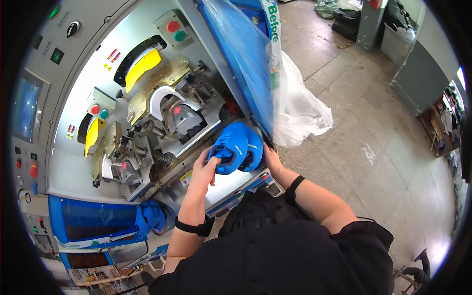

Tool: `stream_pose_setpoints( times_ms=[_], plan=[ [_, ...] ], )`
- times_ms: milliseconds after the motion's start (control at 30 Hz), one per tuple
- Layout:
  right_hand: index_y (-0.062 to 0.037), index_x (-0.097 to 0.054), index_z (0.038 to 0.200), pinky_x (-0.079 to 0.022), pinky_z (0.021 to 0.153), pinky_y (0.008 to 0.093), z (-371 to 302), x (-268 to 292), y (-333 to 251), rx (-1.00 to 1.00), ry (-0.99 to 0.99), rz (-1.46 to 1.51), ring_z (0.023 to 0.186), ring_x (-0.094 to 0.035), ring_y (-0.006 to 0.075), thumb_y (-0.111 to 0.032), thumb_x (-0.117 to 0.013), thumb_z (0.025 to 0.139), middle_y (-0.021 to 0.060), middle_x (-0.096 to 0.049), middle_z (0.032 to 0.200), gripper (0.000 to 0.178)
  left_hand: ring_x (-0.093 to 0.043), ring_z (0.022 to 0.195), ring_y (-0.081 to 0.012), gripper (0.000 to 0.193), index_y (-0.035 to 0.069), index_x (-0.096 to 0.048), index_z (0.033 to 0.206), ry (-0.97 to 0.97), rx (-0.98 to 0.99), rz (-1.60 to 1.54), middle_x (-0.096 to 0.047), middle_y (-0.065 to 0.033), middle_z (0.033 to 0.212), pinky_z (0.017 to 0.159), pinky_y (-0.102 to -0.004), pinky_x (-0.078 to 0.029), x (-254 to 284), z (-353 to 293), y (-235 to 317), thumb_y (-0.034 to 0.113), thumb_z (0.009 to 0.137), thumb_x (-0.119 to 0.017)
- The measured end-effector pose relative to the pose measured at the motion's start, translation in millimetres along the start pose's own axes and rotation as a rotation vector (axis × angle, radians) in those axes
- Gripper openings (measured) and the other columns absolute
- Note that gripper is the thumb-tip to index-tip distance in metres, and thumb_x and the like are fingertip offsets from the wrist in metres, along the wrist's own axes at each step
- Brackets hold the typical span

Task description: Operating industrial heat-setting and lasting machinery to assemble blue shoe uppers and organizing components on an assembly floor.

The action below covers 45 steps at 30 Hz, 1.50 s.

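Two bright blue shoe uppers (230,150) are side by side in front of me, at the machine's front edge. My left hand (202,169) is closed on the left upper, its thumb at the opening and its fingers along the outer side. Against the outer side of the right upper (254,153) rests my right hand (272,159), most of its fingers hidden behind the upper. Just beyond them stands a shoe-shaping machine with a grey heel mould (187,119), a white curved pad (161,101) and yellow flaps (141,69).
A second moulding station (129,172) sits to the left, below red and green buttons (99,110). More blue uppers (151,216) lie at lower left. Clear and white plastic sheeting (300,108) hangs by the blue door at the right. A metal ledge (221,189) runs under my hands.
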State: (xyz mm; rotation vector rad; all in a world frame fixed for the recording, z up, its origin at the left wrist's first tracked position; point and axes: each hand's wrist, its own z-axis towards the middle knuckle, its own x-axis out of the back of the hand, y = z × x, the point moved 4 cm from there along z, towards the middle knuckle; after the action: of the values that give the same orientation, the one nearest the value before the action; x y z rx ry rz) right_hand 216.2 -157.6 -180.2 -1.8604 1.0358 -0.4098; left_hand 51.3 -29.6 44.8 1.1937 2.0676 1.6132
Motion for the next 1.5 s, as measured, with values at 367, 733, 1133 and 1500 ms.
stream_pose_setpoints(
  times_ms=[367,733,1133,1500],
  plan=[
    [0.0051,-0.061,0.122,-0.050,0.078,0.0269,-24,-22,-58,-0.119,-0.332,-0.139,0.092,-0.065,0.0214,-0.066,-0.065,0.081,0.0143,-0.067,0.111,0.082,-0.056,0.119,-0.0397,0.081,0.012,-0.025,0.153,-0.224,0.167,-0.880,-0.045,-0.0178,0.141,0.089,-0.0647,-0.050,50,-76,-101,0.006,0.076,-0.049],
    [0.0057,-0.052,0.134,-0.039,0.106,0.0355,-55,-75,-80,-0.141,-0.938,-0.378,0.120,-0.055,0.0227,-0.051,-0.067,0.088,0.0150,-0.059,0.131,0.075,-0.051,0.124,-0.0224,0.067,0.008,-0.043,0.145,0.248,0.078,-0.680,-0.050,-0.0131,0.139,0.101,-0.0353,-0.045,2,-118,-120,0.023,0.087,-0.073],
    [0.0060,-0.060,0.120,-0.047,0.093,0.0321,-95,-159,-26,-0.229,-0.951,-0.397,0.100,-0.063,0.0213,-0.043,-0.076,0.081,0.0138,-0.067,0.110,0.064,-0.054,0.122,-0.0286,0.081,0.010,-0.037,0.147,0.666,0.021,-0.110,-0.051,-0.0187,0.136,0.102,-0.0378,-0.044,26,-177,-108,0.040,0.083,-0.076],
    [-0.0046,-0.060,0.123,-0.056,0.090,0.0406,-98,-315,34,-0.601,-0.961,0.144,0.103,-0.067,0.0247,-0.037,-0.060,0.096,0.0136,-0.068,0.115,0.042,-0.052,0.116,-0.0271,0.069,-0.003,-0.056,0.121,1.107,0.061,-1.282,-0.056,-0.0154,0.122,0.105,-0.0403,-0.039,291,-234,-335,0.059,0.093,-0.051]
  ],
)
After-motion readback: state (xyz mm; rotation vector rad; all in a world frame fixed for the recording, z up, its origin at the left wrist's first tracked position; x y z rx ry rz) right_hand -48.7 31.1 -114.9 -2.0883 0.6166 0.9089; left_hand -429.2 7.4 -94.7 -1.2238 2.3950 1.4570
